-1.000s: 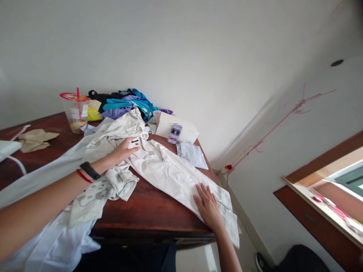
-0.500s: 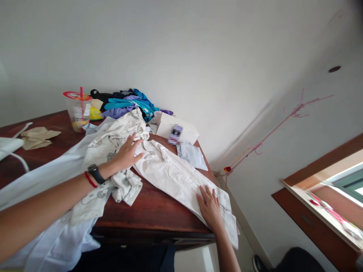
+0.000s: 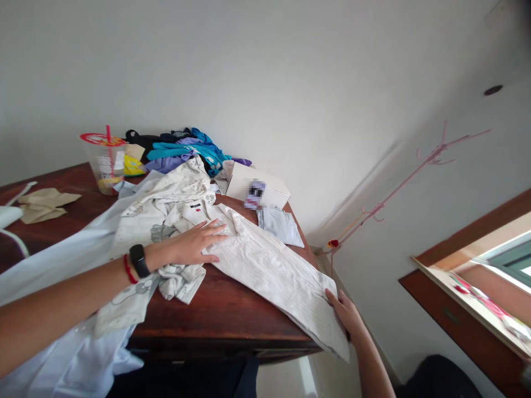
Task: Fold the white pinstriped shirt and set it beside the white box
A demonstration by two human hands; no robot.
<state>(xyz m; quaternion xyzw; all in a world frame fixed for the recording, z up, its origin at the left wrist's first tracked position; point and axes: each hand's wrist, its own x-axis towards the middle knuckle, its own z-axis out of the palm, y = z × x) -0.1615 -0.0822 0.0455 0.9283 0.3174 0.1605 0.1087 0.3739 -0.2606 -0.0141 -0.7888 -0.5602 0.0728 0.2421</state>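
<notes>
The shirt (image 3: 265,265) lies flat and diagonal across the table (image 3: 224,315), its hem overhanging the near right corner. The left hand (image 3: 194,247) rests palm down near the collar, fingers extended and slightly spread, pinning that end against the wood, probably so the cloth stays taut. The right hand (image 3: 346,315) is at the hem off the table edge, fingers curled along the fabric border; whether they pinch it cannot be determined, since the cloth hides the fingertips.

shirt (image 3: 269,271): ribbed matt cloth | table (image 3: 219,315): glossy dark wood | cup (image 3: 102,163): clear plastic
</notes>
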